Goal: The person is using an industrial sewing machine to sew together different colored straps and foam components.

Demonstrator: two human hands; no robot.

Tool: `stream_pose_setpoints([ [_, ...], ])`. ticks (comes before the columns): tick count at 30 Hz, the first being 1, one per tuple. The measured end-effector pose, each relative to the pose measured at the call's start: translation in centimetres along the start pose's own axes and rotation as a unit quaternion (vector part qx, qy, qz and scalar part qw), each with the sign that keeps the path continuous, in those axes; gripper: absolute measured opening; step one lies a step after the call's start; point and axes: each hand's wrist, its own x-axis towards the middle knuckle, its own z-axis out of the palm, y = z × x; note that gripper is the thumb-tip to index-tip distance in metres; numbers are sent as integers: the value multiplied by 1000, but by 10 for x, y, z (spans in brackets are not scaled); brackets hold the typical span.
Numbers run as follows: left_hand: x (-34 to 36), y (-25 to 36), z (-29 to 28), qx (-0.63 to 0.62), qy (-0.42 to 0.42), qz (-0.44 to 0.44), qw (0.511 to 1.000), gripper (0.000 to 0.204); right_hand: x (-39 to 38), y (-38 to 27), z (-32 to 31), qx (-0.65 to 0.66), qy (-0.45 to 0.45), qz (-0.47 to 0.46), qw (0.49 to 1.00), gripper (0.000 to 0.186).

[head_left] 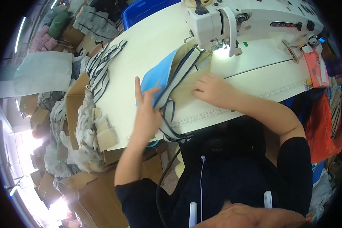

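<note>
Under the lit needle area of a white sewing machine lies one end of a striped strap, pale with dark edges, beside blue fabric and tan fabric. My left hand rests against the blue fabric and the strap, fingers spread and the index finger raised. My right hand lies over the tan fabric, fingers curled together; whatever they grip is hidden. The strap loops below my left hand and runs down over the table's near edge.
More striped straps lie at the table's left side. A blue bin stands behind the table. Cardboard boxes and bundled grey cloth crowd the left. A red bag hangs at the right. A printed ruler strip follows the table's front edge.
</note>
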Motion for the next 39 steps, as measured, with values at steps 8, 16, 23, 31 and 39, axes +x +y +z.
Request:
stream_pose_setpoints([
  [8,84,-50,-50,357,117,48,925,45,-46,18,-35,-60,-26,92,994,8],
  [16,34,48,67,130,-46,306,942,55,-59,25,-45,-66,-8,150,986,7],
  [23,38,-8,13,270,58,110,955,41,-72,37,-46,-57,-23,179,982,11],
  [31,57,48,77,73,37,199,977,68,-52,46,-70,63,-19,269,961,12],
  [39,103,53,44,43,-188,86,978,22,-47,53,-90,21,-67,306,949,38],
])
